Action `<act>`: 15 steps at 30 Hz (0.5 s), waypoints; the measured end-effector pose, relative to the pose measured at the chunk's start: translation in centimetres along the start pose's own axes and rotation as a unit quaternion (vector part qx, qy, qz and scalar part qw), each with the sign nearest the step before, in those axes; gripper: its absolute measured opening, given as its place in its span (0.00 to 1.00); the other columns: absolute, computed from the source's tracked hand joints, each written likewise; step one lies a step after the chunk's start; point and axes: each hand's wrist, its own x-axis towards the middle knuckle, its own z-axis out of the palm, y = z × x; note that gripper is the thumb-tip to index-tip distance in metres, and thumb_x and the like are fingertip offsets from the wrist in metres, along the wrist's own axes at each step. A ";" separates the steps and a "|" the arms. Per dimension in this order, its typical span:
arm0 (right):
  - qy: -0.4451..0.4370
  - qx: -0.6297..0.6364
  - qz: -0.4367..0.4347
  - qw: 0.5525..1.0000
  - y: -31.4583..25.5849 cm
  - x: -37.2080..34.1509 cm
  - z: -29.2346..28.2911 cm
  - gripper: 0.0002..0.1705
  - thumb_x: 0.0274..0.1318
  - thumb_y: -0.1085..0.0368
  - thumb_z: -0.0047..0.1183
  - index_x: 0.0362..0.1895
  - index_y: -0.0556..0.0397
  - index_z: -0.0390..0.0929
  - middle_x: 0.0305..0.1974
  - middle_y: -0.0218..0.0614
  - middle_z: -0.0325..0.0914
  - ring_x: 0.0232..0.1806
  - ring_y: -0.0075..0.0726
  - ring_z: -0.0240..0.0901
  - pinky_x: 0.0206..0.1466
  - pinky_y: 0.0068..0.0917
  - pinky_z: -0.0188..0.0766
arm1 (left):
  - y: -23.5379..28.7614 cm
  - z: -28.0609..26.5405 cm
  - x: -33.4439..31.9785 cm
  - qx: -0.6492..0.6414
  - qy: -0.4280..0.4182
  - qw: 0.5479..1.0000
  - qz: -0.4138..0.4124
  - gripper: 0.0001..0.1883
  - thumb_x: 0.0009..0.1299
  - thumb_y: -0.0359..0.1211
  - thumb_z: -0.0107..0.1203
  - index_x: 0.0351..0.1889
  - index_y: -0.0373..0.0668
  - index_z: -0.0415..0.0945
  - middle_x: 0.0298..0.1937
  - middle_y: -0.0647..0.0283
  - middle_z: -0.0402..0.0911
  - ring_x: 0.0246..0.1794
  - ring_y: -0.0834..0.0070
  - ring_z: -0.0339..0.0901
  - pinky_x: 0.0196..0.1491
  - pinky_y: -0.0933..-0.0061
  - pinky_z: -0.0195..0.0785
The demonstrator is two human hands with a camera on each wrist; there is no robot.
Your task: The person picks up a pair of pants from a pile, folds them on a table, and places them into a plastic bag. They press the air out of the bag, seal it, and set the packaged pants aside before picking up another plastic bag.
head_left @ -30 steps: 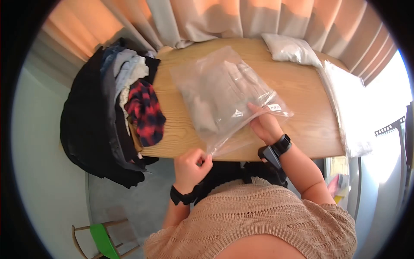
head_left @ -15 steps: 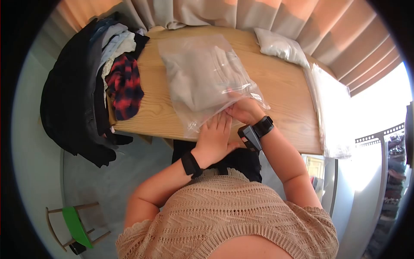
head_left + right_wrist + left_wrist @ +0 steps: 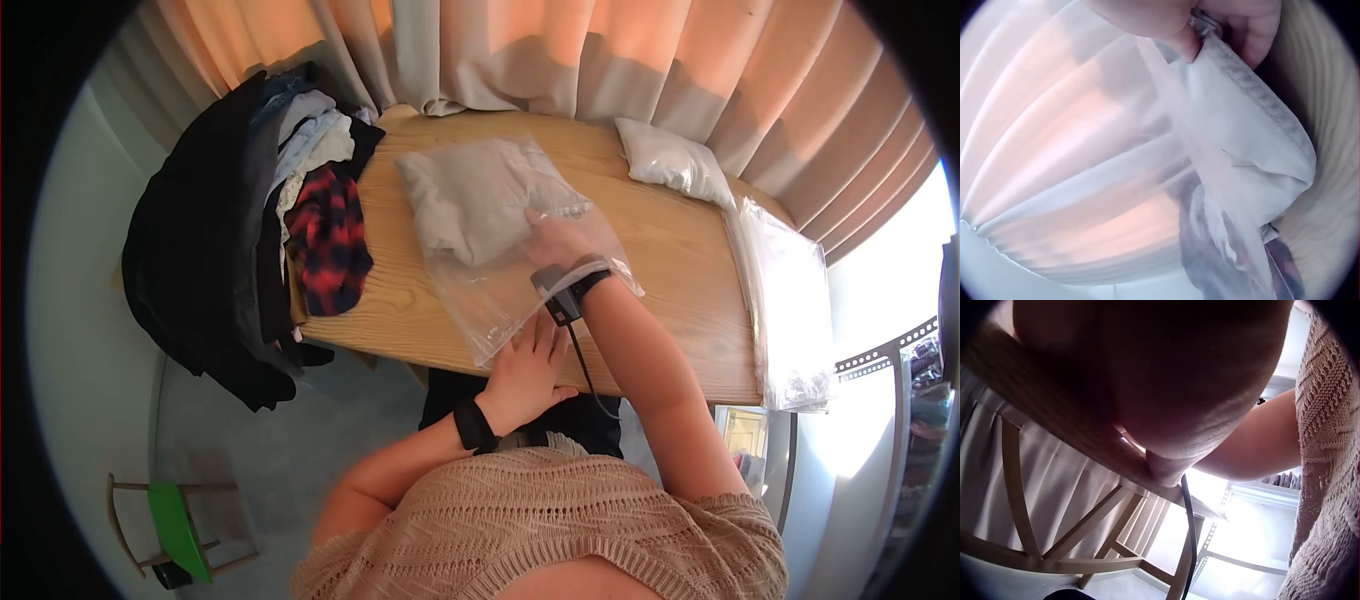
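Note:
On the table lies a clear plastic bag with a folded light grey garment inside it. My right hand reaches in through the bag's mouth, the film covering it up to the wrist. In the right wrist view its thumb and fingers pinch the edge of the garment, at a ribbed seam. My left hand rests at the table's front edge, fingers straight and spread over the bag's near edge. The left wrist view shows mostly the dark underside of that hand against the table edge.
A heap of clothes with a black garment and a red-and-black checked shirt fills the left end of the table. A filled plastic packet lies at the back right, near a stack of clear bags. Curtains hang behind.
My right hand has pushed deeper into the bag and taken hold of the garment. The left hand has gone from pinching the bag's near corner to lying flat on its edge.

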 end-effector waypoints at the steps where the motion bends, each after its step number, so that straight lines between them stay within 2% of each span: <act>1: -0.002 0.000 -0.002 1.000 0.0 1.0 -0.3 0.19 0.62 0.61 0.49 0.52 0.60 0.66 0.46 0.40 0.71 0.43 0.42 0.70 0.42 0.38 0.72 | 0.0 0.1 0.0 0.002 0.001 1.000 -0.001 0.42 0.58 0.59 0.53 0.60 0.34 0.64 0.64 0.45 0.60 0.68 0.47 0.49 0.62 0.45 0.49; 3: 0.037 0.128 0.055 0.990 -0.4 1.6 0.1 0.18 0.61 0.61 0.49 0.50 0.61 0.67 0.44 0.40 0.72 0.40 0.40 0.70 0.39 0.37 0.71 | -0.1 0.1 -0.1 -0.010 0.004 1.000 0.000 0.41 0.59 0.58 0.53 0.61 0.35 0.63 0.65 0.46 0.60 0.69 0.47 0.49 0.63 0.47 0.49; 4: 0.034 0.128 0.056 0.990 -0.5 1.6 -0.1 0.18 0.61 0.61 0.49 0.50 0.61 0.67 0.44 0.40 0.72 0.40 0.40 0.70 0.39 0.37 0.71 | -0.1 0.1 -0.1 -0.008 0.003 1.000 -0.002 0.41 0.59 0.58 0.53 0.61 0.35 0.63 0.65 0.46 0.60 0.69 0.47 0.49 0.63 0.47 0.49; 7: 0.064 0.099 0.019 0.993 -1.5 -0.8 0.4 0.18 0.61 0.61 0.49 0.48 0.61 0.67 0.41 0.39 0.71 0.40 0.39 0.70 0.37 0.36 0.71 | -0.1 0.1 -0.4 -0.024 0.009 1.000 -0.006 0.41 0.59 0.57 0.53 0.61 0.35 0.63 0.65 0.47 0.59 0.69 0.49 0.50 0.63 0.46 0.49; 9: 0.054 0.065 -0.110 0.990 -0.8 -1.2 0.0 0.21 0.63 0.55 0.46 0.49 0.60 0.69 0.39 0.40 0.73 0.36 0.35 0.70 0.34 0.32 0.69 | -0.2 -0.2 -0.7 0.017 0.003 1.000 0.019 0.38 0.60 0.55 0.53 0.61 0.37 0.64 0.65 0.48 0.59 0.68 0.51 0.51 0.64 0.48 0.49; 10: 0.056 0.066 -0.105 0.991 -0.3 -1.6 -0.5 0.21 0.63 0.55 0.46 0.49 0.60 0.69 0.39 0.40 0.73 0.36 0.35 0.70 0.34 0.32 0.69 | -0.2 -0.3 -1.0 0.013 -0.002 1.000 0.018 0.38 0.60 0.55 0.53 0.61 0.37 0.64 0.65 0.48 0.59 0.68 0.51 0.51 0.64 0.48 0.49; 12: 0.058 0.064 -0.003 0.996 0.2 -2.4 -0.9 0.19 0.63 0.57 0.45 0.49 0.60 0.69 0.39 0.43 0.73 0.39 0.37 0.72 0.36 0.30 0.70 | -1.1 -1.5 -1.2 -0.099 0.026 0.993 0.056 0.34 0.60 0.49 0.57 0.60 0.39 0.64 0.62 0.49 0.62 0.65 0.55 0.57 0.63 0.55 0.53; 13: 0.058 0.063 -0.001 0.996 0.1 -2.9 -0.9 0.19 0.63 0.57 0.45 0.49 0.60 0.69 0.39 0.43 0.73 0.39 0.37 0.72 0.36 0.30 0.70 | -1.8 -2.5 -1.2 -0.251 0.034 0.962 0.106 0.27 0.58 0.40 0.61 0.54 0.41 0.69 0.56 0.51 0.67 0.58 0.59 0.65 0.58 0.62 0.60; 14: -0.010 -0.207 -0.023 0.978 -1.0 -5.0 -0.1 0.19 0.62 0.58 0.46 0.49 0.61 0.68 0.39 0.45 0.73 0.40 0.40 0.72 0.38 0.32 0.71 | -2.3 -3.5 -2.2 -0.251 0.035 0.962 0.104 0.27 0.58 0.40 0.61 0.54 0.41 0.69 0.56 0.51 0.67 0.58 0.59 0.65 0.58 0.62 0.60; 15: -0.077 -0.459 -0.044 0.884 -1.8 -6.9 0.7 0.18 0.61 0.60 0.46 0.49 0.61 0.68 0.40 0.48 0.73 0.41 0.44 0.73 0.40 0.34 0.71 | -2.8 -4.4 -3.6 -0.269 0.075 0.951 0.130 0.25 0.56 0.38 0.63 0.50 0.42 0.70 0.52 0.53 0.69 0.54 0.60 0.67 0.55 0.63 0.61</act>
